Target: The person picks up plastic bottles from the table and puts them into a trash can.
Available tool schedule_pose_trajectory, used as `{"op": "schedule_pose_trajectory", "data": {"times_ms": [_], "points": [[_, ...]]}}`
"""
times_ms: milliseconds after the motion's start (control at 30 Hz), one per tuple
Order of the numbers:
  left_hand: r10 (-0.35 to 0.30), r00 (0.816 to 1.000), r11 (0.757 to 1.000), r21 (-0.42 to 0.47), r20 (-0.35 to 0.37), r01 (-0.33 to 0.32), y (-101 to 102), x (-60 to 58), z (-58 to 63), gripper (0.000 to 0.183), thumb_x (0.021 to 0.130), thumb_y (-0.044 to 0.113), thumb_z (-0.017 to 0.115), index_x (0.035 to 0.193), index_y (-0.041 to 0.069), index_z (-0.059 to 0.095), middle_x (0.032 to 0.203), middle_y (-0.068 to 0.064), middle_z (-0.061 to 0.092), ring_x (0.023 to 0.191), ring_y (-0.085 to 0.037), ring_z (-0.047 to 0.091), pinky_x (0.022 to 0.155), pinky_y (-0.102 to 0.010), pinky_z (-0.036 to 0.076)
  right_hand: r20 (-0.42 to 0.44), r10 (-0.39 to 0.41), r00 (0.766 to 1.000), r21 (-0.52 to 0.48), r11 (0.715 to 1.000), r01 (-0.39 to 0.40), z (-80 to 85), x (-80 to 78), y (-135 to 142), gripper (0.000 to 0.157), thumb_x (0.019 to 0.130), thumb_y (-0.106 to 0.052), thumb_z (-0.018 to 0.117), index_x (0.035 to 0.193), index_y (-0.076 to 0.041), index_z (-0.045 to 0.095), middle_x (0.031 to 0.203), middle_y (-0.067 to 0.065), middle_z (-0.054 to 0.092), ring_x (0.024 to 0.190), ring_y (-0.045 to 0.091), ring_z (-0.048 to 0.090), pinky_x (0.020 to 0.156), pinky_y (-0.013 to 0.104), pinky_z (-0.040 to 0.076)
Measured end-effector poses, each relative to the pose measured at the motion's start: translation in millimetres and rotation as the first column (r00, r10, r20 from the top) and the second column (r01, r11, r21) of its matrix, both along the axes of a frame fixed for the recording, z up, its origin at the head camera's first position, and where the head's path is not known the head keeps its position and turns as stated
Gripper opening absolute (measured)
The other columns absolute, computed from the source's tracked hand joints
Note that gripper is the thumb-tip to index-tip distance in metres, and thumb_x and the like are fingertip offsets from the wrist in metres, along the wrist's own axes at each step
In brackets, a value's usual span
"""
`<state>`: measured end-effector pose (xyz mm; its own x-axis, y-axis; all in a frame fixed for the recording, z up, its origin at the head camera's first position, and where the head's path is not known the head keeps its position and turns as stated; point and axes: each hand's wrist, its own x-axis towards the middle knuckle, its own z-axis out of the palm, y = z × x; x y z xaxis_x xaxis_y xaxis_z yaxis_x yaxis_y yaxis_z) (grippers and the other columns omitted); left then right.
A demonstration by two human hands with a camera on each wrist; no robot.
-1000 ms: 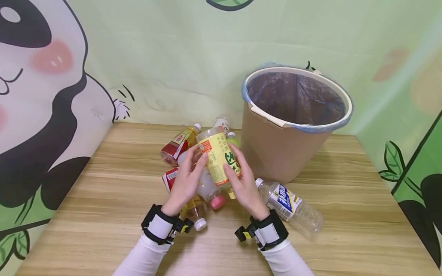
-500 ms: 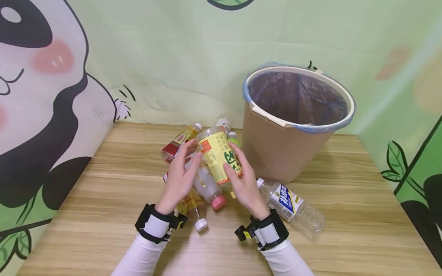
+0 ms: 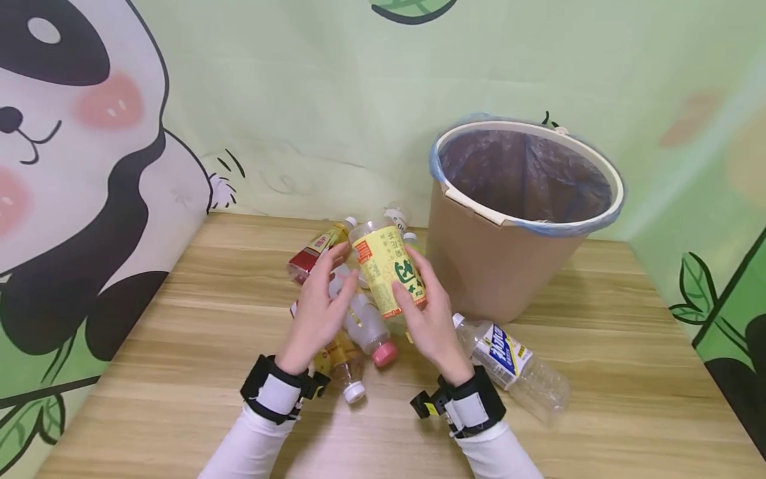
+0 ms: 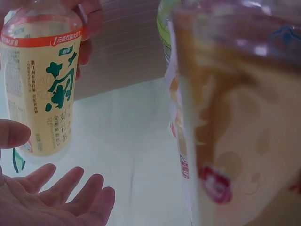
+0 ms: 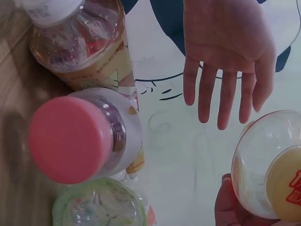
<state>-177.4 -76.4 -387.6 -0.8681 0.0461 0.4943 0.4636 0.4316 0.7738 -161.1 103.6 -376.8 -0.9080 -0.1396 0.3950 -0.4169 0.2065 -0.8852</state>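
My right hand grips a clear plastic bottle with a yellow label, tilted above the other bottles. My left hand is beside the bottle's base end; its fingers are spread and apart from the bottle, as the palm in the right wrist view shows. In the left wrist view the right fingers wrap the neck end of the yellow-labelled bottle. Under my hands lie a frosted bottle with a pink cap and a white-capped amber-labelled bottle, partly hidden by my left hand.
A brown bin lined with a bluish bag stands at the back right. Before it lies a blue-and-white-labelled bottle. A red-and-yellow bottle and a white-labelled bottle lie behind my hands. Printed cloth walls close off the wooden table.
My left hand has let go of the yellow-labelled bottle and moved slightly left, off it. My right hand keeps holding the bottle. The head view has shifted a little.
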Motion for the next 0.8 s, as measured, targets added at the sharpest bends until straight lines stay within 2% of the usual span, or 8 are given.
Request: {"op": "schedule_pose_trajectory", "data": {"times_ms": [133,333,567,700,800], "points": [[0.024,0.999,0.999,-0.044,-0.025,-0.025,2.4,-1.1,0.2,0.047,0.096,0.023,0.053,0.139,0.008,0.042,0.138,-0.011,0.049,0.124,-0.029,0.046,0.1,-0.048,0.04,-0.035,-0.018,0.999,0.061,0.998,0.021,-5.8,-10.6,2.2,0.056,0.094,-0.03,0.057,0.146,-0.028,0.034,0.126,0.005,0.053,0.091,0.019,0.059,0.065,0.033,0.055],[0.032,0.999,0.996,-0.077,-0.044,-0.036,5.4,-1.3,-0.8,0.051,0.095,0.025,0.054,0.14,0.005,0.041,0.138,-0.014,0.048,0.125,-0.029,0.045,0.104,-0.047,0.037,-0.145,-0.057,0.988,0.197,0.977,0.085,11.7,-12.4,6.4,0.06,0.092,-0.033,0.059,0.146,-0.026,0.035,0.121,0.003,0.053,0.085,0.015,0.054,0.061,0.031,0.051],[0.024,0.997,0.994,-0.105,-0.067,-0.031,10.4,-1.9,1.4,0.052,0.095,0.025,0.053,0.143,0.011,0.039,0.142,-0.008,0.045,0.129,-0.023,0.042,0.105,-0.046,0.037,-0.264,-0.104,0.959,0.304,0.935,0.185,40.4,-12.4,12.7,0.061,0.089,-0.037,0.06,0.145,-0.026,0.037,0.11,0.003,0.053,0.077,0.013,0.05,0.055,0.029,0.046],[0.017,0.996,0.993,-0.118,-0.082,-0.027,13.1,-1.6,4.4,0.054,0.094,0.024,0.054,0.144,0.013,0.038,0.142,-0.006,0.045,0.11,-0.021,0.053,0.099,-0.045,0.041,-0.346,-0.125,0.93,0.329,0.912,0.245,61.9,-14.5,17.2,0.061,0.089,-0.037,0.06,0.144,-0.023,0.038,0.111,0.005,0.052,0.076,0.013,0.05,0.054,0.028,0.046],[0.011,0.995,0.992,-0.124,-0.098,-0.024,14.9,-0.8,7.7,0.054,0.093,0.022,0.055,0.144,0.012,0.038,0.141,-0.007,0.046,0.108,-0.021,0.054,0.099,-0.044,0.042,-0.397,-0.136,0.908,0.32,0.906,0.276,79.8,-16.6,21.4,0.062,0.089,-0.037,0.06,0.145,-0.023,0.038,0.113,0.007,0.051,0.077,0.014,0.05,0.053,0.028,0.046]]}}
